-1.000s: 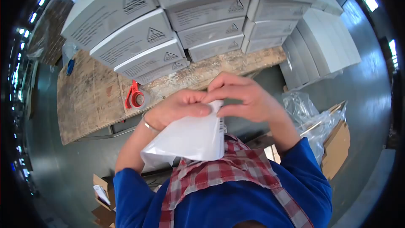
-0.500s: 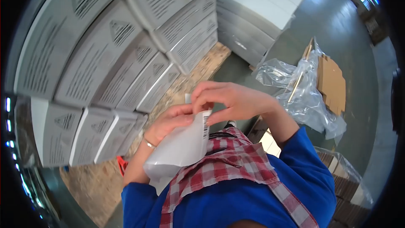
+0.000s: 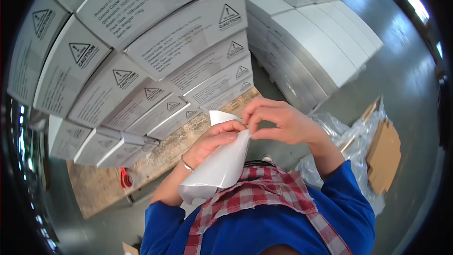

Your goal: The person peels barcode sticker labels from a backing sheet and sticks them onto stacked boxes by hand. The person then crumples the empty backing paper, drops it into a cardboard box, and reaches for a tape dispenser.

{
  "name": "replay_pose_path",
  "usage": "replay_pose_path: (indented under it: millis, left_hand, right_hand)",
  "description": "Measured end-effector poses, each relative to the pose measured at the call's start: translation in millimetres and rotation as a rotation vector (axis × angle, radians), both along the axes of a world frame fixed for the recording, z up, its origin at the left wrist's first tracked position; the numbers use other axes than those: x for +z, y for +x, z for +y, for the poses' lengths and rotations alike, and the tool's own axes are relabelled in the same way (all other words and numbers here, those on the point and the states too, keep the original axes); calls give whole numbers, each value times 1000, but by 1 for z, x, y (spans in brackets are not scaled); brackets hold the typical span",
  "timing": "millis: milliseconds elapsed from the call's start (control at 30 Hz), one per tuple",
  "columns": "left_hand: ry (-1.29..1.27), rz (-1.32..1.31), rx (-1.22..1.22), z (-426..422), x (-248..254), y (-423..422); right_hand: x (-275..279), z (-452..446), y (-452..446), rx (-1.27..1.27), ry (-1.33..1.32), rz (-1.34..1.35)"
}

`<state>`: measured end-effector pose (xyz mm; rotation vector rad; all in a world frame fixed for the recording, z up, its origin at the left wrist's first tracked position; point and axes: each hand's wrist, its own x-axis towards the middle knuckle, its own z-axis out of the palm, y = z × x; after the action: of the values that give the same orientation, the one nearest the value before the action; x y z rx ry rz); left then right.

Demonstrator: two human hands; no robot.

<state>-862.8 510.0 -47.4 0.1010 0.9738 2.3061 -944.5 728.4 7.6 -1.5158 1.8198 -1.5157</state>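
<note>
A curled bundle of glossy white label sheets (image 3: 219, 172) lies along my left forearm, in front of the checked apron. My left hand (image 3: 210, 142) is closed around its upper part, thumb on top. At the top edge of the sheets, my right hand (image 3: 285, 122) has thumb and index finger pinched together at the corner. A white flap of the sheets (image 3: 222, 117) sticks up behind my left fingers. What exactly the right fingertips pinch is too small to see fully, but they touch the edge of the labels.
Stacked white cartons (image 3: 188, 35) with printed caution triangles stand ahead on a wooden board (image 3: 99, 189). A red tape dispenser (image 3: 125, 178) lies on that board. More white cartons (image 3: 321, 33) stand at the back right. Clear plastic wrap (image 3: 347, 137) and flattened cardboard (image 3: 384, 156) lie on the floor.
The view has shifted, bringing the carton print and tape dispenser into clearer sight. My right fingers have moved to the corner of the sheets, and the barcode strip no longer shows.
</note>
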Motion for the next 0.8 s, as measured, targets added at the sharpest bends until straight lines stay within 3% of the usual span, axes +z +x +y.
replay_pose_path:
  millis: [200, 267, 333, 433, 500, 533, 633, 800]
  left_hand:
    - [31, -28, 256, 12, 10, 5]
    - [-179, -5, 432, 10, 21, 7]
    - [-221, 7, 503, 2, 23, 12]
    - [-432, 49, 531, -15, 25, 19]
    - [-698, 136, 714, -20, 35, 26]
    - [-697, 146, 704, -27, 38, 26]
    - [-1272, 774, 850, -45, 48, 28]
    - [-1245, 846, 1052, -36, 103, 37]
  right_hand:
    - [1, 16, -27, -68, -39, 86]
    - [-1, 18, -29, -97, -74, 115]
    - [0, 22, -26, -173, -145, 159]
    - [11, 25, -17, -261, -193, 201]
    - [18, 31, -12, -289, -220, 220]
    - [25, 32, -11, -328, -198, 248]
    - [49, 33, -12, -383, -157, 306]
    - [87, 29, -27, -400, -293, 169]
